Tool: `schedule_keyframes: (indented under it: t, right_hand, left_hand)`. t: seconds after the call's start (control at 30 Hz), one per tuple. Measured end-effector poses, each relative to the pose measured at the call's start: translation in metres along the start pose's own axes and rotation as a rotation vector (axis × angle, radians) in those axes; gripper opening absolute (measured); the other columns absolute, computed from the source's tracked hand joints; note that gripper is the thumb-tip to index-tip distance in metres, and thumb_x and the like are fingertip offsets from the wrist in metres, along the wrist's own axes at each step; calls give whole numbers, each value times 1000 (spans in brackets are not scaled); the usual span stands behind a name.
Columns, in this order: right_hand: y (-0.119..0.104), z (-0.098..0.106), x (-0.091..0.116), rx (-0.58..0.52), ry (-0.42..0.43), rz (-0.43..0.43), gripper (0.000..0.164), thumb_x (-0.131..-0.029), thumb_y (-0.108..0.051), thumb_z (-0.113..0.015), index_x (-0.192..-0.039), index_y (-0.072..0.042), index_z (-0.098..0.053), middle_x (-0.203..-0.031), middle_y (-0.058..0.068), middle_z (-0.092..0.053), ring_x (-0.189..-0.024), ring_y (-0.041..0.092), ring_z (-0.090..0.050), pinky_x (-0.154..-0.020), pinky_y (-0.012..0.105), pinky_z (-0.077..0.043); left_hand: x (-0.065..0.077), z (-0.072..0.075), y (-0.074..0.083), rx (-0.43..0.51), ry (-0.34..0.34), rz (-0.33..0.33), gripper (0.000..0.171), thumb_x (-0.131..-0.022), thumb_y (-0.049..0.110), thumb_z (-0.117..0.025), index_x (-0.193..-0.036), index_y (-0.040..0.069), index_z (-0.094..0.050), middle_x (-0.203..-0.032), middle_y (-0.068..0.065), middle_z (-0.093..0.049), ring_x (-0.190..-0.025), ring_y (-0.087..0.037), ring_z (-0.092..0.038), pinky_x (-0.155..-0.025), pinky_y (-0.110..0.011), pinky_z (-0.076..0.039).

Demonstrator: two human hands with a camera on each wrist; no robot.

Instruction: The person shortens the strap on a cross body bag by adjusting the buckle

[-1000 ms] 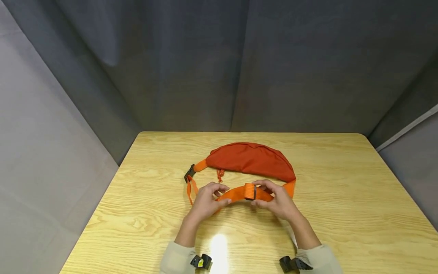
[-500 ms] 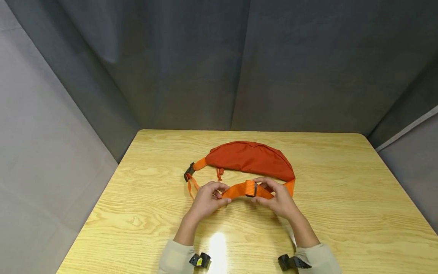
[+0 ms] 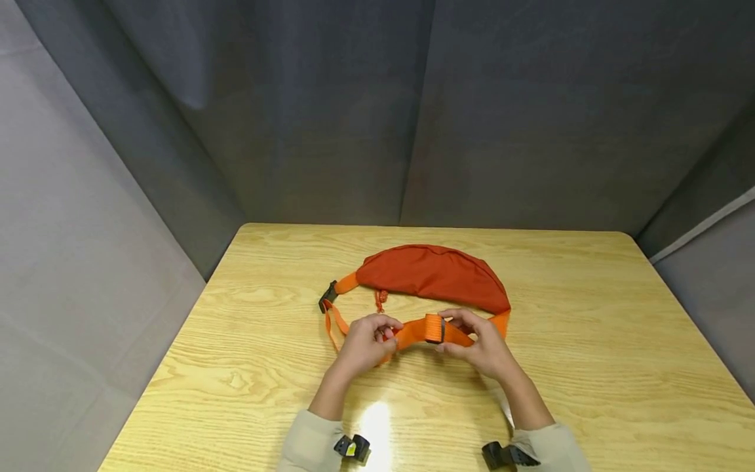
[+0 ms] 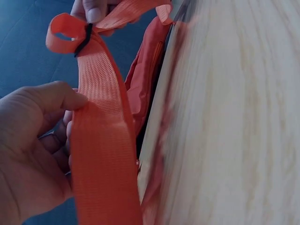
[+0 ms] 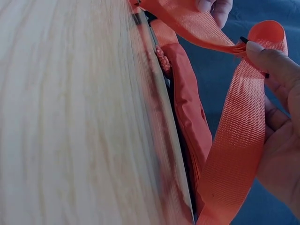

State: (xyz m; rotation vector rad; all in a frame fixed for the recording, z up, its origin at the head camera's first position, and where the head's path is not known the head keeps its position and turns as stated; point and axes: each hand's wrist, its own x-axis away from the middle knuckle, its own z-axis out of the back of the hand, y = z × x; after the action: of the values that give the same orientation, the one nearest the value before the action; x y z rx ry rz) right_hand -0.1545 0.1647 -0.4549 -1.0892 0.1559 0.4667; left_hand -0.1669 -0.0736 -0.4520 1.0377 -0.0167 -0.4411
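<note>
A red waist bag (image 3: 433,275) lies on the table, and its orange strap (image 3: 411,333) loops toward me. My left hand (image 3: 367,344) pinches the strap between thumb and fingers, left of a black slide adjuster (image 3: 443,330). The right hand (image 3: 480,344) grips the strap at the adjuster; in the right wrist view its thumb presses on the black adjuster (image 5: 244,41). A short loop of webbing (image 4: 63,35) stands out from the adjuster in the left wrist view. At the bag's left end is a black side-release buckle (image 3: 328,296), joined to the strap.
A red cord zipper pull (image 3: 381,299) hangs from the bag's near edge. The wooden table (image 3: 590,347) extends around the bag on all sides. Dark grey curtains (image 3: 330,118) stand behind it, and a pale panel (image 3: 88,262) rises at the left.
My left hand has shifted slightly to the right along the strap, toward the adjuster. The right hand keeps its hold nearly in place, and the bag stays where it was.
</note>
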Motion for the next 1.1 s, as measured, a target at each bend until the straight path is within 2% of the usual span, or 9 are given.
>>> schedule_keyframes:
  t: [0.17,0.47,0.63,0.7,0.87,1.1]
  right_hand:
    - [2,1,1,28,-10,8,49,-63,-24,-76,-108,-22,-56,-84,-6,-57,-74,12,-53,-65,29,-43]
    - [3,-3,1,83,-33,61,46,-63,-20,-76,-105,-18,-57,-80,-5,-57,-71,11,-53,-65,29,-44]
    - [0,0,3,75,-43,8,46,-64,-24,-76,-105,-22,-56,-83,-7,-56,-74,10,-52,-66,29,-44]
    - [-7,1,2,68,-47,-5,46,-64,-20,-76,-105,-19,-56,-83,-5,-57,-75,12,-53,-66,31,-44]
    - [-31,2,0,24,-54,37,46,-63,-6,-75,-104,-7,-56,-81,5,-59,-72,23,-54,-64,36,-44]
    - [-35,1,2,-16,-68,50,46,-62,-2,-75,-105,-3,-55,-80,7,-58,-69,26,-54,-62,36,-44]
  left_hand:
    - [1,6,-1,-54,7,-47,25,-70,-1,-56,-86,16,-65,-70,5,-49,-56,-9,-43,-49,-22,-39]
    - [6,22,-6,-48,-24,-31,25,-70,-1,-54,-85,17,-64,-70,4,-46,-59,-11,-43,-53,-24,-40]
    - [9,29,-9,-52,-12,-18,24,-72,0,-53,-84,18,-63,-71,2,-45,-60,-12,-43,-53,-25,-40]
    - [10,31,-10,-53,-7,-25,24,-72,-1,-53,-84,18,-63,-71,2,-45,-61,-11,-44,-54,-25,-41]
    - [7,30,-12,-52,-14,-55,24,-70,-3,-52,-82,15,-63,-71,2,-45,-63,-10,-45,-56,-25,-42]
    - [4,21,-10,-15,-79,-55,21,-73,-1,-52,-86,12,-61,-80,1,-53,-69,-10,-48,-61,-25,-43]
